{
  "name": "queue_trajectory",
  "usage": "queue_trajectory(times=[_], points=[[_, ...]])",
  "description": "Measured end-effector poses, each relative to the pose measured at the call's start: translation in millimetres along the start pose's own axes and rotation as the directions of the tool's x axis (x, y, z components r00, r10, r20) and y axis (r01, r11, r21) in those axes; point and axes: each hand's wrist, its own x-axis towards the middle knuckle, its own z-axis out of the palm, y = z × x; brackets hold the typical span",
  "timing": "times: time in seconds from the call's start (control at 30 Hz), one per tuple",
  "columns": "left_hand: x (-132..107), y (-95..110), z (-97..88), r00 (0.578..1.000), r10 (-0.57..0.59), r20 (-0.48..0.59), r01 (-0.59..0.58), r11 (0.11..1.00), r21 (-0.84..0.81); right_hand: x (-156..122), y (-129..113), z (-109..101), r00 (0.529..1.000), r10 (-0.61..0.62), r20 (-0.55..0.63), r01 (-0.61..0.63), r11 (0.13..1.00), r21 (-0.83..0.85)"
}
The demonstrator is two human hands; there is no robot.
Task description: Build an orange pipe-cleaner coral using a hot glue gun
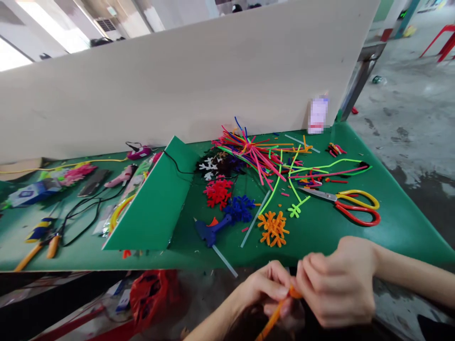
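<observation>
Both my hands meet below the front edge of the green table (391,208). My left hand (265,286) pinches an orange pipe cleaner (275,316) that runs down and left from the fingers. My right hand (337,284) is closed on the upper end of that same orange pipe cleaner, its fingertips touching my left fingers. Just beyond them on the table lie an orange pipe-cleaner snowflake (273,228), a blue one (239,208) and a red one (217,191).
A blue glue gun (212,228) with clear glue sticks lies near the front edge. Red-and-yellow scissors (350,206) sit to the right. A heap of coloured pipe cleaners (259,154) is behind. A green divider (156,203) splits the table; a white board (185,85) backs it.
</observation>
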Motion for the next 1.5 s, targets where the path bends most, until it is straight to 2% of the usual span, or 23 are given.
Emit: queue_trajectory(times=[0.03,0.07,0.1,0.17,0.2,0.23,0.3,0.43,0.53,0.6,0.7,0.73,0.77,0.8,0.87,0.97,1.03,1.07,1.13,1.23,1.33,1.4,1.5], points=[[-1,6,2.4,0.998,0.063,-0.023,-0.063,0.998,-0.005,-3,-2,0,0.982,0.17,0.078,-0.17,0.985,-0.004],[-2,13,4.6,0.988,0.141,-0.066,-0.141,0.99,-0.005,-5,-6,0,0.913,0.386,0.135,-0.39,0.921,0.002],[-3,19,6.7,0.963,0.232,-0.136,-0.232,0.973,0.018,-6,-12,1,0.762,0.635,0.129,-0.644,0.764,0.041],[-7,29,11.1,0.844,0.434,-0.316,-0.395,0.9,0.182,-4,-27,8,0.28,0.952,0.121,-0.931,0.239,0.277],[-8,32,13.6,0.764,0.523,-0.378,-0.436,0.85,0.295,0,-35,12,0.07,0.978,0.197,-0.911,-0.018,0.412],[-9,33,16.2,0.686,0.599,-0.413,-0.453,0.796,0.403,4,-41,16,-0.068,0.953,0.297,-0.835,-0.217,0.505],[-9,32,21.4,0.577,0.696,-0.428,-0.451,0.708,0.543,14,-50,23,-0.174,0.87,0.461,-0.695,-0.44,0.569],[-7,25,27.1,0.454,0.768,-0.452,-0.441,0.634,0.635,29,-55,27,-0.247,0.81,0.532,-0.63,-0.551,0.547],[-11,23,26.0,0.465,0.764,-0.447,-0.419,0.635,0.649,28,-56,24,-0.198,0.864,0.462,-0.729,-0.445,0.52],[-15,24,24.4,0.512,0.753,-0.414,-0.396,0.635,0.664,21,-56,20,-0.026,0.955,0.296,-0.879,-0.163,0.448],[-19,27,23.2,0.542,0.785,-0.302,-0.369,0.544,0.754,9,-53,10,0.396,0.908,0.137,-0.918,0.388,0.078],[-19,27,23.0,0.537,0.806,-0.251,-0.369,0.491,0.789,6,-52,7,0.477,0.867,0.147,-0.871,0.489,-0.054],[-19,27,22.8,0.522,0.83,-0.2,-0.379,0.435,0.817,5,-50,4,0.508,0.846,0.161,-0.836,0.529,-0.144],[-19,27,22.4,0.504,0.85,-0.154,-0.391,0.383,0.837,5,-49,1,0.497,0.851,0.172,-0.833,0.523,-0.179],[-16,27,21.5,0.456,0.885,-0.096,-0.391,0.296,0.871,7,-45,-2,0.377,0.905,0.198,-0.912,0.4,-0.092],[-9,25,21.2,0.372,0.924,-0.088,-0.334,0.222,0.916,11,-38,1,0.026,0.932,0.362,-0.977,-0.053,0.208],[-3,22,22.9,0.359,0.927,-0.106,-0.343,0.236,0.909,12,-35,7,-0.206,0.835,0.509,-0.84,-0.418,0.346],[0,21,24.2,0.363,0.924,-0.124,-0.365,0.263,0.893,12,-34,11,-0.284,0.777,0.562,-0.734,-0.553,0.394],[4,20,26.5,0.374,0.907,-0.192,-0.396,0.344,0.851,12,-35,20,-0.37,0.722,0.584,-0.565,-0.674,0.476],[3,25,26.5,0.512,0.796,-0.324,-0.385,0.55,0.741,14,-43,30,-0.444,0.786,0.43,-0.596,-0.617,0.513],[-2,33,23.1,0.678,0.633,-0.374,-0.333,0.718,0.611,19,-53,37,-0.373,0.911,0.177,-0.804,-0.412,0.429],[-4,35,21.7,0.696,0.624,-0.355,-0.311,0.708,0.634,21,-58,42,-0.294,0.953,0.072,-0.88,-0.299,0.37],[-3,34,22.5,0.612,0.735,-0.291,-0.284,0.548,0.787,21,-62,47,-0.261,0.965,0.032,-0.913,-0.257,0.317]])
